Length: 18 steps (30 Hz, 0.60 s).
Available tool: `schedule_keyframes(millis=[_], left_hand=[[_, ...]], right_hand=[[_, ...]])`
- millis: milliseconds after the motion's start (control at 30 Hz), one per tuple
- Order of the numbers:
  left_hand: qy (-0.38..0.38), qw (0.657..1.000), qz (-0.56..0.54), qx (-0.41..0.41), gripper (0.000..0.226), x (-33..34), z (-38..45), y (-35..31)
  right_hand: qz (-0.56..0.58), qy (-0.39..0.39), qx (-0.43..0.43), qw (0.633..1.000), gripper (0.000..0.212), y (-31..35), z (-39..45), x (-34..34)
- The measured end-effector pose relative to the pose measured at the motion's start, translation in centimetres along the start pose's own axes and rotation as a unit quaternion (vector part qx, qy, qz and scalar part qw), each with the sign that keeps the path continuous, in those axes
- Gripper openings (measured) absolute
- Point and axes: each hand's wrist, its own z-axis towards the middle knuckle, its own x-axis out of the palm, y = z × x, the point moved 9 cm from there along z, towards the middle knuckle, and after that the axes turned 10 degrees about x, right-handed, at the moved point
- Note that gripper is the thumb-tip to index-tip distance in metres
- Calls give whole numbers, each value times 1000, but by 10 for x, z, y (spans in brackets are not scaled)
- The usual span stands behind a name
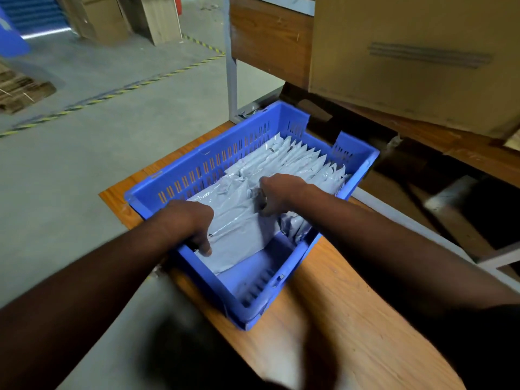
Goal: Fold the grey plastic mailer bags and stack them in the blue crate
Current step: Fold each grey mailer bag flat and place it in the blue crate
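Dim indoor light; glare streak on the floor top left; edges bend, bottom foreground blurred.

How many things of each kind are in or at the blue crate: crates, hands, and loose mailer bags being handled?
Blue crate: 1
Hands, left hand and right hand: 2
Grey mailer bag being held: 1
Filed bags standing in a row: too many to count exactly
Total counted: 4

Grey concrete floor with yellow-black hazard stripe; wooden table; cardboard box on shelf.
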Motion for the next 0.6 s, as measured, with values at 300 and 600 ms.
schedule_keyframes(millis=[300,600], left_hand=[[-172,969,-144,106,106,-25,23,28],[-110,976,-150,118,127,-11,64,25]], right_hand=[[750,21,258,609,12,-7,-57,39],[778,102,405,469,116,59,-21,125]])
